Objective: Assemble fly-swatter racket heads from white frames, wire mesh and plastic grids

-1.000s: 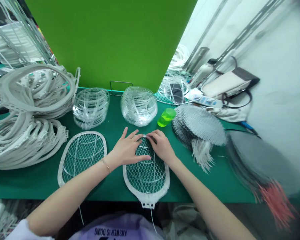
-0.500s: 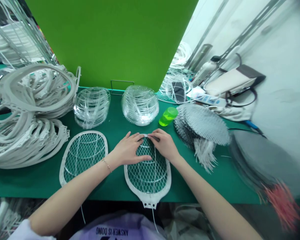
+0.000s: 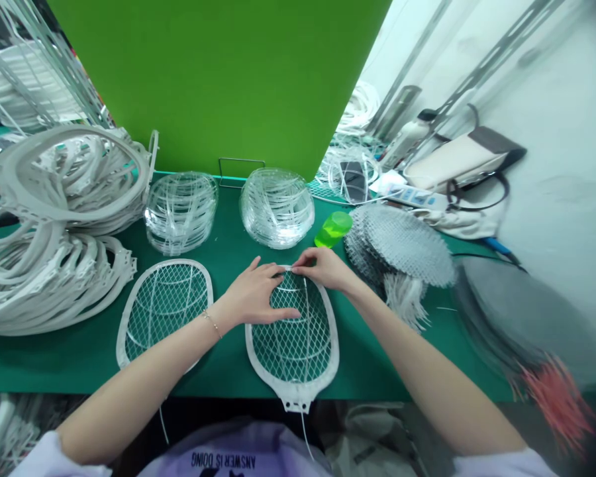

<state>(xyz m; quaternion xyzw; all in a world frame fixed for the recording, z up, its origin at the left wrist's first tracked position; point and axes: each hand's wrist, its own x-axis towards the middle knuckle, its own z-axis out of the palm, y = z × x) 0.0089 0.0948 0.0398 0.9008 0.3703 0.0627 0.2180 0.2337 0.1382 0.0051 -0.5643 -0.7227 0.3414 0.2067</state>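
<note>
In front of me a white mosquito swatter head [image 3: 334,354] lies on the green table, a metal mesh inside its rim and a thin wire hanging from its neck. My left hand [image 3: 258,291] rests open on its upper left part, thumb stretched over the mesh and fingertips at the top rim. Thumb and fingers of my right hand [image 3: 322,265] are pinched together at that top rim; whatever is between them is too small to make out. To the left lies a second swatter head [image 3: 208,281] with mesh, partly under my left forearm.
Stacked white frames [image 3: 89,285] stand at the left. Two piles of clear plastic rings [image 3: 181,212] sit behind the swatter heads, before a green panel [image 3: 218,79]. A green cup [image 3: 334,228], mesh discs [image 3: 407,242] and grey discs with red wires [image 3: 526,311] lie at right.
My right hand has turned slightly and shifted up at the top rim, its fingers pinched closer together. The left hand stays in place on the swatter head.
</note>
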